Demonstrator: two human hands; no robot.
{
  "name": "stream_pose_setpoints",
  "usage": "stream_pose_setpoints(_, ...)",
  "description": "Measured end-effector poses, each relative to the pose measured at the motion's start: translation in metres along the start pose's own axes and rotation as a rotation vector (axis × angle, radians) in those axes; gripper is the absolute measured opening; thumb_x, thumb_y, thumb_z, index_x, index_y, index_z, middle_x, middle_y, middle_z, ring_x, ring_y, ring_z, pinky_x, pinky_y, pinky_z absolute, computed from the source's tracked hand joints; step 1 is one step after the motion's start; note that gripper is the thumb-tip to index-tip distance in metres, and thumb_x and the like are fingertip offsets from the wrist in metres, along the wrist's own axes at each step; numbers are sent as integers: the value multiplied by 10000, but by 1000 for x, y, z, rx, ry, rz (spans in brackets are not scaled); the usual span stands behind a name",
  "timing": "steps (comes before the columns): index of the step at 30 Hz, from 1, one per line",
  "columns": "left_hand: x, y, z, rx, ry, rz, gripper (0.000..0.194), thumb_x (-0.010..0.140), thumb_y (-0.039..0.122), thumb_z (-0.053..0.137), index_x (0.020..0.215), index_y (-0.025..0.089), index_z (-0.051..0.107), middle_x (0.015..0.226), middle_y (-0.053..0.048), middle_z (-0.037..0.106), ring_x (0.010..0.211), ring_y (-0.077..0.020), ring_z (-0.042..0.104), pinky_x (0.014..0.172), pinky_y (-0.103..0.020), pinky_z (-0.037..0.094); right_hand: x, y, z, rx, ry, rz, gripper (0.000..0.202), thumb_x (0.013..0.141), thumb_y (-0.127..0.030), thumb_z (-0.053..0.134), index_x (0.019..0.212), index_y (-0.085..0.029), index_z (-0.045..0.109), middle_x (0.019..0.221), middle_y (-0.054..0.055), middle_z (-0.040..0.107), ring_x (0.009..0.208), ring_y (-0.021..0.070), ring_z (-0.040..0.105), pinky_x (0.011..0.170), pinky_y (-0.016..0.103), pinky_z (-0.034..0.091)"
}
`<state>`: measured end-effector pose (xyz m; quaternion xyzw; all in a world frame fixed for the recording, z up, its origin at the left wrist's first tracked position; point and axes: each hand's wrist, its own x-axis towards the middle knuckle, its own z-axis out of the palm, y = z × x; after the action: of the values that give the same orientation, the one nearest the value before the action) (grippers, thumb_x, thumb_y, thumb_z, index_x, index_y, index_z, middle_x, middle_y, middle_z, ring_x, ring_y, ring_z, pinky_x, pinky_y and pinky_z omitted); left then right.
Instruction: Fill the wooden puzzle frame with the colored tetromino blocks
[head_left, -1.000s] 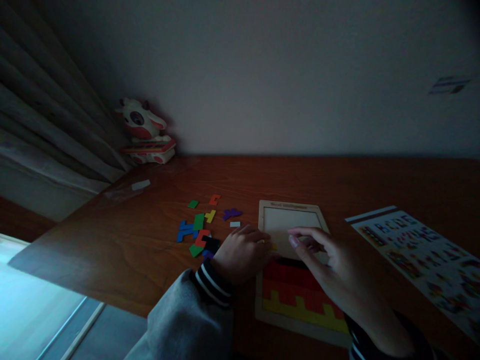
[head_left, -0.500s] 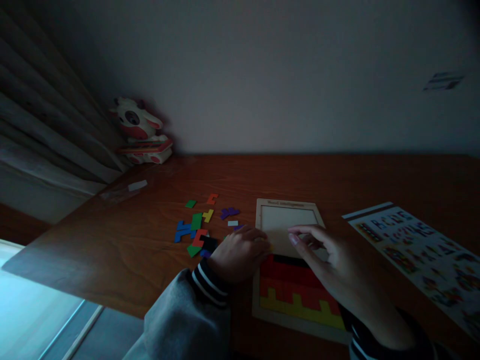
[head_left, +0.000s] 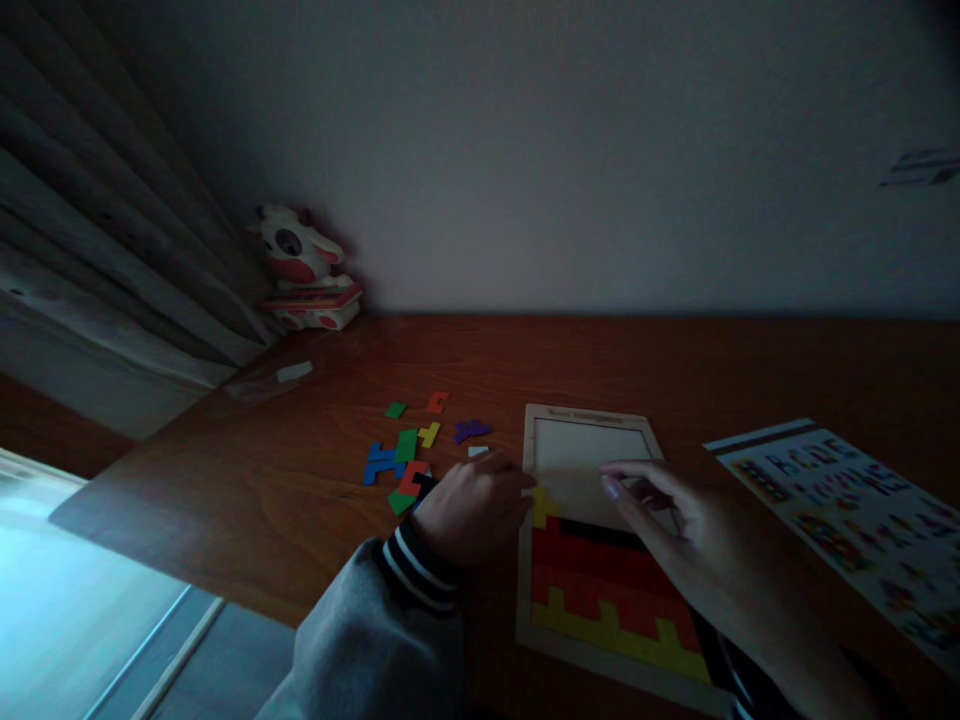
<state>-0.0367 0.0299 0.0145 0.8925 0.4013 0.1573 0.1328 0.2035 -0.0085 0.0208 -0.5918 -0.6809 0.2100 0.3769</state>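
Note:
A wooden puzzle frame [head_left: 523, 600] lies on the table, its lower part filled with yellow, red and black pieces; its upper part shows bare board. At the frame's left side is a yellow piece [head_left: 540, 510], above the red ones. My left hand [head_left: 480, 505] hovers by that left rim, fingers curled together, fingertips close to the yellow piece; what is under them is hidden. Over the right half of the frame, my right hand [head_left: 667, 510] is closed, thumb and forefinger tips near each other. Whatever may be between them cannot be made out.
Loose puzzle pieces [head_left: 406, 445] in several colours lie left of the frame. A printed picture sheet [head_left: 832, 520] lies to the right. At the back left stands a cow-shaped toy [head_left: 311, 270], with a white slip [head_left: 294, 372] on the table before it.
The whole view has shifted, so things on the table appear farther right. My left fingers have drawn slightly back from the yellow piece, which now shows more. The right hand keeps its pinch.

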Motion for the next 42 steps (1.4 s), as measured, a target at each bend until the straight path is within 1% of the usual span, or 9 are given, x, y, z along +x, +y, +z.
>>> stream_pose_setpoints(3, -17, -18, -20, 119, 49, -181, 202, 919, 190, 568, 1063, 239, 701, 1074, -57, 685, 991, -199, 661, 884, -334, 545, 0, 1, -1, 5, 3, 12, 328, 882, -538, 548, 905, -264, 728, 836, 48, 769, 737, 213, 731, 645, 307, 583)
stream_pose_setpoints(6, -36, -39, -37, 289, 111, -510, 185, 911, 234, 578, 1050, 212, 697, 1060, -81, 691, 949, -235, 681, 848, -367, 551, 0, 2, 0, 2, 16, 24, 330, 874, -546, 549, 902, -271, 729, 837, 53, 770, 720, 221, 728, 614, 309, 580)
stream_pose_setpoints(9, -45, -57, -41, 346, 188, -673, 221, 942, 320, 541, 1066, 212, 688, 1047, -88, 710, 955, -253, 689, 833, -374, 550, 0, 3, 1, -16, 28, 17, 337, 868, -558, 549, 889, -275, 732, 801, 47, 764, 683, 217, 716, 629, 320, 578)
stream_pose_setpoints(15, -36, -73, -22, 257, 125, -496, 295, 930, 284, 593, 1209, 199, 639, 1227, -92, 690, 1137, -248, 623, 997, -395, 483, -1, 9, 2, -41, -7, 12, 362, 881, -566, 529, 932, -268, 726, 821, 49, 763, 733, 223, 718, 671, 330, 571)
stream_pose_setpoints(20, -31, -71, -17, 187, 112, -396, 254, 920, 222, 602, 1162, 193, 671, 1096, -85, 732, 1051, -224, 657, 956, -372, 512, -1, 15, 1, -64, 18, -1, 362, 892, -563, 516, 960, -274, 723, 815, 54, 754, 736, 227, 712, 654, 327, 562)
stream_pose_setpoints(24, -27, -63, -18, 143, 88, -333, 262, 897, 158, 576, 1135, 199, 678, 1133, -68, 715, 1059, -215, 658, 943, -356, 527, -1, 13, 0, -64, 26, -20, 364, 878, -571, 520, 913, -277, 731, 783, 57, 746, 711, 228, 703, 654, 335, 566)
stream_pose_setpoints(29, -26, -59, -18, 123, 64, -317, 453, 790, 5, 517, 1163, 220, 656, 1124, -50, 704, 1047, -215, 662, 897, -344, 545, 0, 10, -1, -53, 42, -14, 366, 874, -576, 526, 922, -276, 731, 808, 57, 754, 735, 233, 713, 659, 334, 567)
stream_pose_setpoints(37, -26, -59, -17, 57, 60, -240, 246, 889, 177, 604, 1118, 215, 686, 1114, -55, 714, 1036, -214, 660, 917, -348, 528, 2, 5, -6, -67, 38, -2, 367, 866, -566, 534, 896, -260, 734, 833, 57, 763, 749, 224, 721, 669, 319, 569)
stream_pose_setpoints(42, -25, -58, -18, 20, 57, -251, 274, 859, 127, 642, 1109, 228, 688, 1131, -30, 723, 1054, -201, 668, 935, -341, 525, 2, 2, -6, -54, 47, 15, 379, 863, -577, 535, 881, -256, 736, 808, 58, 763, 733, 223, 716, 651, 318, 567)
